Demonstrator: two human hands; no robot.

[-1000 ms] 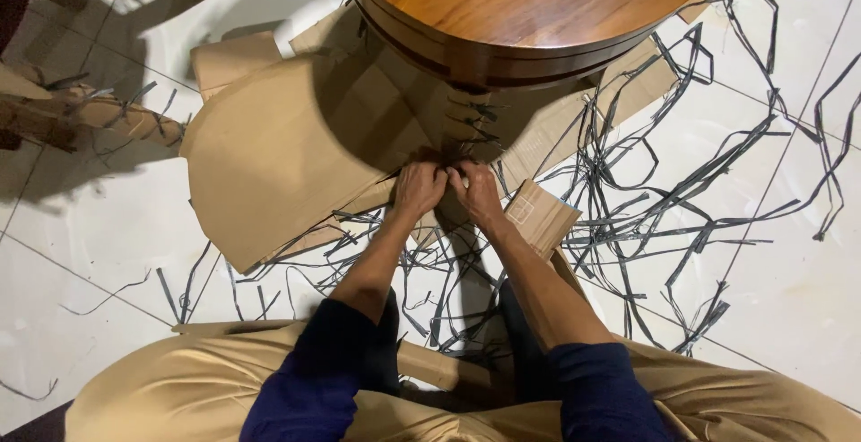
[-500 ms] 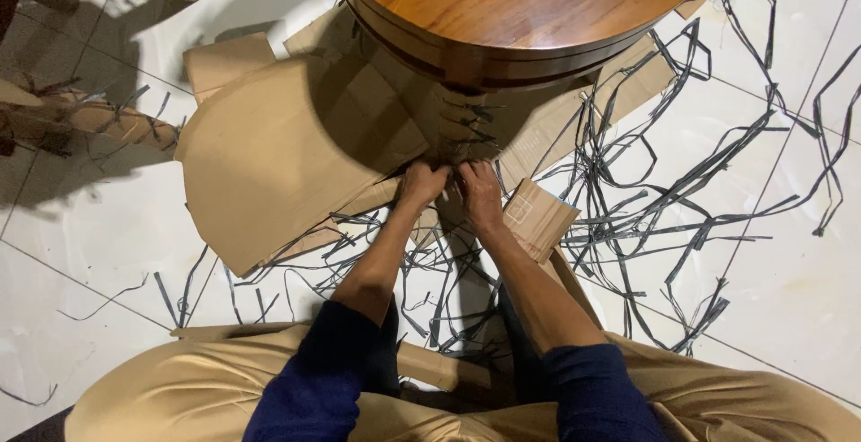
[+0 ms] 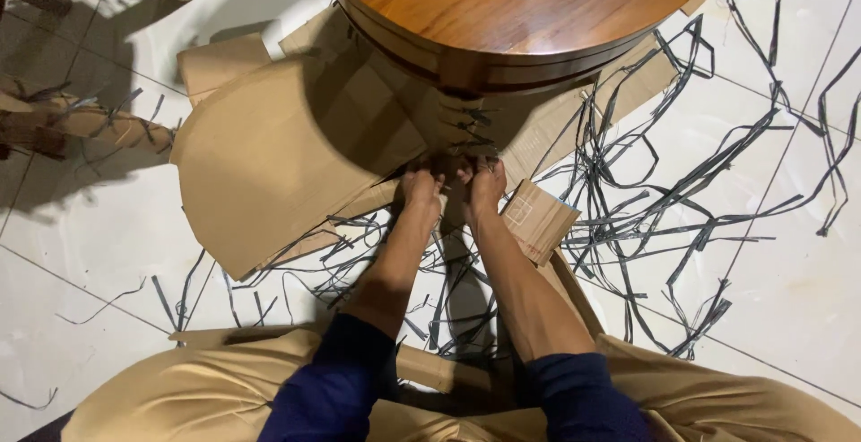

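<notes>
Now: left hand [image 3: 421, 186]; right hand [image 3: 484, 184]; both gripping wrapped table leg [image 3: 459, 124]; cardboard [image 3: 287, 155] beside

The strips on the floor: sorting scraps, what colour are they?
Dark grey to black strips, seen in the head view, the only one.

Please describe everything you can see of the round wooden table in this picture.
The round wooden table fills the top middle of the view, seen from above. Its top is smooth, glossy, reddish-brown wood with visible grain, and a layered rim runs around the edge. Its far part is cut off by the frame. Below the rim, a leg wrapped in cardboard goes down, crossed by dark strips. The left hand and right hand meet at the bottom of this wrapping. The table throws a shadow on the cardboard sheets beneath.
</notes>
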